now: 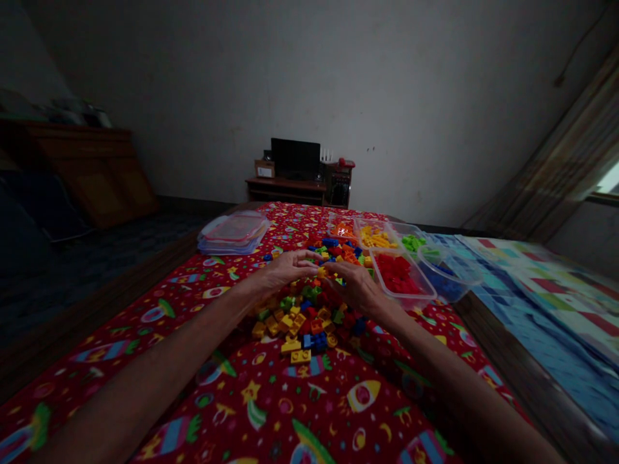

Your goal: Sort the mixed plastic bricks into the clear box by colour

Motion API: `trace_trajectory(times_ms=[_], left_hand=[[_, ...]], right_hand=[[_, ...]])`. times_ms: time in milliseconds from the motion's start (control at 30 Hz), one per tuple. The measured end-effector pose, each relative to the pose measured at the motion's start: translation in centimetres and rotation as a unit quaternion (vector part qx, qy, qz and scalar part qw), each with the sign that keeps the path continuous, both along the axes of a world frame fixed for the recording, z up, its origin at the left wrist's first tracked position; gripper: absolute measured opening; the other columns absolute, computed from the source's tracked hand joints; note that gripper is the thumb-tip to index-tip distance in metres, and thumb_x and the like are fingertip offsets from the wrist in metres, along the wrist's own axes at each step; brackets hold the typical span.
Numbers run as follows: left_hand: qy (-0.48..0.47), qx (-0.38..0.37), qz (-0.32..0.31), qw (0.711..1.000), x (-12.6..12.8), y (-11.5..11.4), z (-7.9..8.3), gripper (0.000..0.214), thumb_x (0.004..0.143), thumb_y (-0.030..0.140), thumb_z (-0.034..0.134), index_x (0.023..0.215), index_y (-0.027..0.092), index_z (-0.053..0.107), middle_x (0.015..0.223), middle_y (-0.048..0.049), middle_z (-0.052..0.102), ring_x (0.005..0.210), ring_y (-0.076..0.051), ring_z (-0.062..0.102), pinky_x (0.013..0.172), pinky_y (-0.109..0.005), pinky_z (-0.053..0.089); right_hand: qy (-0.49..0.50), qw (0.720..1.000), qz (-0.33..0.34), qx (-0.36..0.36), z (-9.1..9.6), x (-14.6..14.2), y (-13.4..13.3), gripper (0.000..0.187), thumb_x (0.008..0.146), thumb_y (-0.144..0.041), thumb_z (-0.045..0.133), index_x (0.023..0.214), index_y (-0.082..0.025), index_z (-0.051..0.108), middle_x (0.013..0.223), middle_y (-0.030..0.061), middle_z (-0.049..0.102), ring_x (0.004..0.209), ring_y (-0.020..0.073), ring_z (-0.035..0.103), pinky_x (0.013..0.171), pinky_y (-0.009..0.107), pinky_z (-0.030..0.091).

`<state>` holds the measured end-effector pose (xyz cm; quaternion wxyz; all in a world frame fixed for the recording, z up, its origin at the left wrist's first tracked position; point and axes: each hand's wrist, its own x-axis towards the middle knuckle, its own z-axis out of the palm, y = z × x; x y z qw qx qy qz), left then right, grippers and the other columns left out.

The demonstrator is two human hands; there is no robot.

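A heap of small plastic bricks [309, 316] in yellow, red, blue, green and orange lies on a red patterned cloth [271, 399]. My left hand [285, 267] reaches over the far side of the heap with fingers stretched toward the middle. My right hand [351, 283] lies over the heap opposite it, fingers curled, the fingertips of both hands nearly meeting above the bricks. Whether either hand pinches a brick is too small and dark to see.
Clear tubs stand at the right: red bricks [399, 274], blue [447, 277], green [411, 243], yellow [374, 237], orange [342, 229]. Stacked lids [233, 233] lie at the far left. A blue checked mat [527, 322] covers the right side. A desk with a screen [294, 169] stands by the wall.
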<state>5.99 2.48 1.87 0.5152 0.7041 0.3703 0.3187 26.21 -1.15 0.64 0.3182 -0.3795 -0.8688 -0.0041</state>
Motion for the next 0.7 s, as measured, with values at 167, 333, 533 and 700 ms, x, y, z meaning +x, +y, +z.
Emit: trace_trajectory(times_ms=[167, 333, 533, 700], left_hand=[[0.045, 0.043, 0.017, 0.998, -0.3, 0.6, 0.3, 0.059, 0.068, 0.057, 0.066, 0.109, 0.015, 0.062, 0.095, -0.0070, 0.072, 0.081, -0.020, 0.065, 0.072, -0.030, 0.049], [0.061, 0.088, 0.043, 0.993, -1.3, 1.1, 1.0, 0.054, 0.071, 0.058, 0.059, 0.103, 0.015, 0.064, 0.092, -0.0072, 0.073, 0.075, -0.018, 0.063, 0.066, -0.028, 0.048], [0.097, 0.108, 0.004, 0.989, -1.6, 1.9, 0.2, 0.044, 0.073, 0.052, 0.057, 0.097, 0.018, 0.068, 0.086, -0.0049, 0.073, 0.070, -0.017, 0.063, 0.064, -0.027, 0.049], [0.147, 0.169, 0.037, 0.974, -2.1, 2.3, -0.1, 0.041, 0.074, 0.048, 0.053, 0.096, 0.018, 0.070, 0.084, -0.0036, 0.073, 0.076, -0.020, 0.064, 0.070, -0.029, 0.051]], right_hand=[[0.004, 0.999, -0.039, 0.007, 0.6, 0.6, 0.1, 0.021, 0.089, -0.025, 0.053, 0.102, -0.016, 0.066, 0.087, 0.0085, 0.071, 0.073, 0.0150, 0.064, 0.065, 0.022, 0.042], [0.001, 0.985, -0.173, 0.015, 2.9, 4.5, 4.2, 0.026, 0.091, -0.030, 0.050, 0.104, -0.015, 0.066, 0.083, 0.0084, 0.071, 0.071, 0.0159, 0.064, 0.065, 0.023, 0.041], [-0.091, 0.922, -0.376, -0.025, 5.4, 9.2, 10.1, 0.030, 0.087, -0.033, 0.055, 0.100, -0.009, 0.068, 0.097, 0.0189, 0.070, 0.089, 0.0255, 0.064, 0.071, 0.029, 0.042], [0.006, 0.944, -0.330, 0.026, 4.7, 8.5, 8.6, 0.035, 0.092, -0.034, 0.044, 0.102, -0.013, 0.069, 0.087, 0.0128, 0.072, 0.078, 0.0204, 0.064, 0.067, 0.027, 0.041]])
